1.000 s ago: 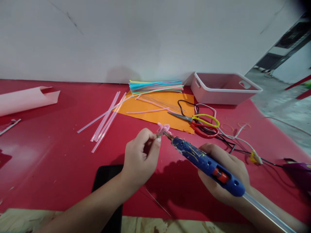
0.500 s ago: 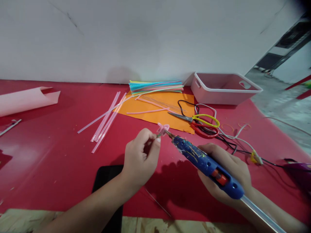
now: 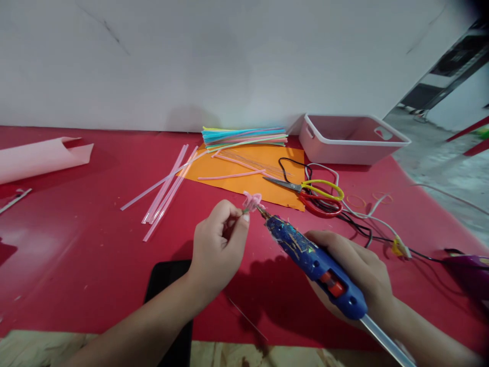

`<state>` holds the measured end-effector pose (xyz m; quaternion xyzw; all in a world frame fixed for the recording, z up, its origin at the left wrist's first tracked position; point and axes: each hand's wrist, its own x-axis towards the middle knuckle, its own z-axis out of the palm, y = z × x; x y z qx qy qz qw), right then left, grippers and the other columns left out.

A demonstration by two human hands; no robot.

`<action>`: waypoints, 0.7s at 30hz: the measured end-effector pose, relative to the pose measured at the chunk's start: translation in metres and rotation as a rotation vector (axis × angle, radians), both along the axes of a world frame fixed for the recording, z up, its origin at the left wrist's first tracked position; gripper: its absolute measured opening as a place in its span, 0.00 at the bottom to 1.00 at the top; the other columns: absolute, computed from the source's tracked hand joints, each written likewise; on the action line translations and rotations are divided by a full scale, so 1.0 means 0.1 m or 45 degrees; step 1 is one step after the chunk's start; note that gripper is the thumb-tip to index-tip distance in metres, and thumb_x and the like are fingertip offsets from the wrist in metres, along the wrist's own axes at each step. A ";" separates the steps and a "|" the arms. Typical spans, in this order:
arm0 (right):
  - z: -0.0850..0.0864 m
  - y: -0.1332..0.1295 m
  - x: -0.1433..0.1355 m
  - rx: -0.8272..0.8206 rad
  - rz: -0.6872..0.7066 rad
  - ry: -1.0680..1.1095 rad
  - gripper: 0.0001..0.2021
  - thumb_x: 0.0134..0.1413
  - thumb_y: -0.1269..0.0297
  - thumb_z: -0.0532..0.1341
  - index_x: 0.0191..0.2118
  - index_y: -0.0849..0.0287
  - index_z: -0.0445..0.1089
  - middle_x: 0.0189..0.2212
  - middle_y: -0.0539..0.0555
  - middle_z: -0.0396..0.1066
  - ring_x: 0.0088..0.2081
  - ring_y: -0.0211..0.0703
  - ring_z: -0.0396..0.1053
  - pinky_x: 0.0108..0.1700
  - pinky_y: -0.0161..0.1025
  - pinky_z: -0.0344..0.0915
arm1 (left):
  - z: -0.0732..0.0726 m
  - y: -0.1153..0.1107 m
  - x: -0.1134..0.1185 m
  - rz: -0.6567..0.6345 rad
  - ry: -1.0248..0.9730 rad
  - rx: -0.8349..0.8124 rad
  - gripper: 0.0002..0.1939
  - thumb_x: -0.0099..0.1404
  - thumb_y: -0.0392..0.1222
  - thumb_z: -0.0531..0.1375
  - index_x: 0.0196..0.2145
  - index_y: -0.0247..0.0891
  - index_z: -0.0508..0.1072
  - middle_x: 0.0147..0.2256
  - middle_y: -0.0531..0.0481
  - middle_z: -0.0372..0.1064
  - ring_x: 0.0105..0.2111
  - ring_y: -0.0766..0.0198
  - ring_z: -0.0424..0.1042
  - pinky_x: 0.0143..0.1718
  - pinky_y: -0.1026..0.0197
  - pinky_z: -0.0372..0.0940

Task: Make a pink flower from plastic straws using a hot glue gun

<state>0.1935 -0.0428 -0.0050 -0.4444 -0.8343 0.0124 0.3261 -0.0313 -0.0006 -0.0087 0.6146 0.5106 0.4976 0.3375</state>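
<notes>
Between thumb and forefinger, my left hand pinches the green base of a small pink pipe-cleaner flower. My right hand is wrapped round a blue hot glue gun, with a clear glue stick sticking out of its back end. The glue gun's metal nozzle points up and left and meets the flower's right side; whether it touches I cannot tell for sure. Dried glue strands cover the front of the gun. Both hands are held above the red tabletop.
Scissors lie on orange paper beside tangled cords. Behind are a pipe-cleaner bundle and a pink bin. Pink plastic sticks and a pink paper roll lie left. A black phone-like slab is under my left forearm.
Both hands have shifted slightly left, with the flower and the glue gun. The gun's back end has swung left and down, while its nozzle stays at the flower.
</notes>
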 end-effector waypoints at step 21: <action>0.06 0.27 0.38 -0.236 -0.055 -0.688 0.21 0.52 0.70 0.56 0.53 0.58 0.70 0.47 0.62 0.71 0.50 0.60 0.67 0.53 0.58 0.61 | 0.10 0.26 -0.04 0.047 -1.244 -0.810 0.17 0.59 0.36 0.63 0.25 0.41 0.55 0.16 0.65 0.52 0.12 0.77 0.44 0.15 0.68 0.44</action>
